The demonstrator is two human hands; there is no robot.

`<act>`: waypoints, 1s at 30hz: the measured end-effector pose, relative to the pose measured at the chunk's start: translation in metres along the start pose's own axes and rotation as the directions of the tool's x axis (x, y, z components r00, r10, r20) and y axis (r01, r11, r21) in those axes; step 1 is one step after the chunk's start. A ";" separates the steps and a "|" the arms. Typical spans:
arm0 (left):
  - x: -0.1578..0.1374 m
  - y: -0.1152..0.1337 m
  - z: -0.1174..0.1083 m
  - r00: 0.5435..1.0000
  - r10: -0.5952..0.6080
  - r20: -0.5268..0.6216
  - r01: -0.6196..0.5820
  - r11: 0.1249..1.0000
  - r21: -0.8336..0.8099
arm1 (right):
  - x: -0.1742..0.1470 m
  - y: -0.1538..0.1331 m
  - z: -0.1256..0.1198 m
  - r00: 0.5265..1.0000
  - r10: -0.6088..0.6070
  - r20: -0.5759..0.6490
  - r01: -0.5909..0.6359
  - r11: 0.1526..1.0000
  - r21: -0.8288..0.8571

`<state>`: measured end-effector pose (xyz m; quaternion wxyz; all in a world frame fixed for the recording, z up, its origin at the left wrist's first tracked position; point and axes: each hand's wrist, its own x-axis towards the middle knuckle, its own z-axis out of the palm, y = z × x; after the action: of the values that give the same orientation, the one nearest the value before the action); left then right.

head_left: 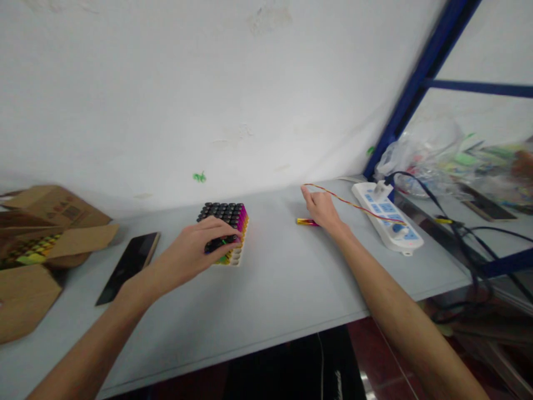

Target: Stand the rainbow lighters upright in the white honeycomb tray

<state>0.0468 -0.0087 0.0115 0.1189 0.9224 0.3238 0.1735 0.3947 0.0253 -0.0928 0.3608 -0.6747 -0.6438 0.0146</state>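
My left hand is closed around a small black tube-shaped piece with a green mark. It is over the front of a white holed tray, hiding part of it. Rows of black-topped tubes, magenta fading to yellow along the side, stand upright in the tray. To the right, my right hand has its fingers drawn together at the end of a thin red-and-yellow wire. A yellow-and-magenta tube sticks out from beneath this hand; whether the fingers touch it is hidden.
The wire leads to a white power strip with plugs in it. A dark phone lies left of the tray, beside an open cardboard box of yellow-and-black items. Blue shelf post, plastic bags and black cables are at right.
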 end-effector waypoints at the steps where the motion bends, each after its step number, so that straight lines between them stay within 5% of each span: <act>1: -0.001 -0.004 -0.001 1.000 0.009 0.018 -0.010 1.000 0.025 | 0.000 0.000 0.000 1.000 -0.006 0.007 0.006 1.000 -0.008; 20: -0.001 -0.010 0.010 0.989 0.054 0.135 -0.073 0.988 0.139 | 0.000 0.006 -0.006 0.988 -0.069 -0.139 0.084 0.992 0.099; 26: 0.001 -0.012 0.010 0.988 0.089 0.123 -0.098 0.992 0.075 | 0.001 0.010 -0.007 0.981 -0.075 -0.177 0.091 0.993 0.081; 30: -0.008 -0.016 0.019 0.995 0.098 0.014 -0.099 0.962 0.255 | 0.003 0.012 -0.006 0.975 -0.074 -0.207 0.093 0.992 0.083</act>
<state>0.0395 -0.0032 -0.0130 -0.0094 0.9452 0.2971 0.1354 0.4085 0.0265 -0.0933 0.4560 -0.6275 -0.6299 -0.0400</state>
